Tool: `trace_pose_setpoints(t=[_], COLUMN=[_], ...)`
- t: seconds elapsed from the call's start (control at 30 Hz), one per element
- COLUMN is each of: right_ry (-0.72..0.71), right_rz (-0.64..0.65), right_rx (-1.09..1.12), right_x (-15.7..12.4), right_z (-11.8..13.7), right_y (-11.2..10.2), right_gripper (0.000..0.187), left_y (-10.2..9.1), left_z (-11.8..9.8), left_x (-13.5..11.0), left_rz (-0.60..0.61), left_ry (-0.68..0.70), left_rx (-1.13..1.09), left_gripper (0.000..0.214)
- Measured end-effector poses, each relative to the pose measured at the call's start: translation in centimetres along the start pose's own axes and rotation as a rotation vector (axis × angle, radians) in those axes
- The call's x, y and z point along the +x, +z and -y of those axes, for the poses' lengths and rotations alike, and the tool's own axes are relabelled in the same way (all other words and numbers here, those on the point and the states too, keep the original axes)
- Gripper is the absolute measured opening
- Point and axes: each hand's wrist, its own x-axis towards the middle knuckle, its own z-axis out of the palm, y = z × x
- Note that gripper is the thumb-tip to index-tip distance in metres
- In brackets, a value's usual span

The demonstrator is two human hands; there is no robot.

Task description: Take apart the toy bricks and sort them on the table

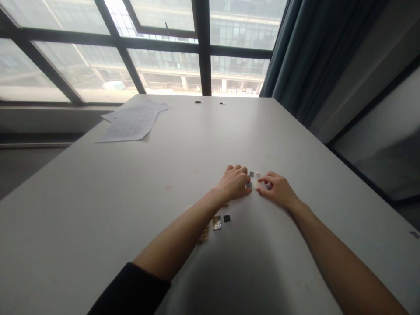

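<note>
Both my hands rest on the white table, close together at its middle right. My left hand is curled, its fingertips pinching a small grey piece. My right hand is also curled, fingers pinched on a small white piece that touches the grey one. Just beyond the fingers lie two more tiny pieces, one grey and one white. Nearer to me, by my left forearm, lie a small metallic square, a black square and a tan strip partly hidden under the arm.
A loose stack of printed papers lies at the far left of the table. Two small round holes sit near the far edge. Large windows stand behind, a dark curtain to the right, and a small dark tag lies by the right edge.
</note>
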Motion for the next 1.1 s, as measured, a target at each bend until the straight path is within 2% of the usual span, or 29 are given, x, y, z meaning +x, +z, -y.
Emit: trace_pose_setpoints(t=[0.3, 1.1], right_ry=[-0.025, -0.029], right_rz=[0.002, -0.008], right_rx=[0.053, 0.051], right_x=[0.27, 0.26], right_z=[-0.44, -0.45], right_y=[0.41, 0.39], right_gripper=[0.024, 0.026], left_y=[1.26, 0.96], left_z=[0.31, 0.09], left_x=[0.48, 0.73], left_rz=[-0.003, 0.021], left_ry=[-0.047, -0.063], left_rx=[-0.029, -0.043], left_gripper=[0.026, 0.026])
